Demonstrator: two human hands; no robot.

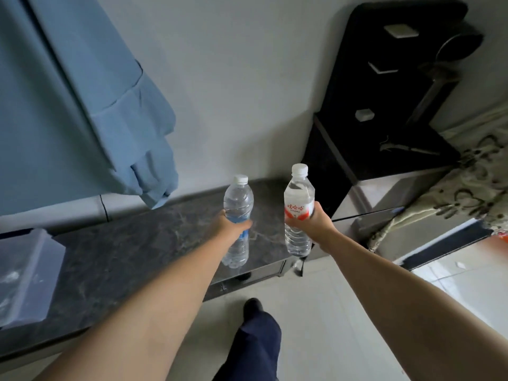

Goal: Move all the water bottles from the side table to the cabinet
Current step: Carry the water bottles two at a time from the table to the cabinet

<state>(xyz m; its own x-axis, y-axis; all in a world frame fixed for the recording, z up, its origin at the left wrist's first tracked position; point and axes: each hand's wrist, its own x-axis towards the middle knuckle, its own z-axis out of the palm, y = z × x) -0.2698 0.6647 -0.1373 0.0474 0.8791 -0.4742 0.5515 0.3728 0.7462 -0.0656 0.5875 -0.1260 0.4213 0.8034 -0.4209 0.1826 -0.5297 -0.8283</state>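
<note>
1. Two clear plastic water bottles are held upright, one in each hand, above the dark marbled top of a low cabinet (115, 259).
2. The blue-labelled bottle (238, 204) is gripped around its middle by the left hand (229, 225); the fingers are closed over the blue label, so little of the label is seen.
3. This bottle is capped in white, its ribbed lower body is transparent, and its base is seen over the cabinet's front edge; whether it touches the top cannot be told.
4. The red-labelled bottle (299, 204) is clasped at its waist by the right hand (320, 222), with the fingers wrapped round the lower part of the label.
5. Its label is white with red characters and a red band, its cap is white, and its clear base hangs beyond the cabinet's right end, over the pale floor.
6. The two bottles are kept near each other but apart, the red-labelled one slightly higher.
7. A translucent plastic box (24, 276) is seen at the cabinet's left end, and a blue curtain (68, 105) hangs above.
8. A black stepped unit (384, 105) stands to the right.
</note>
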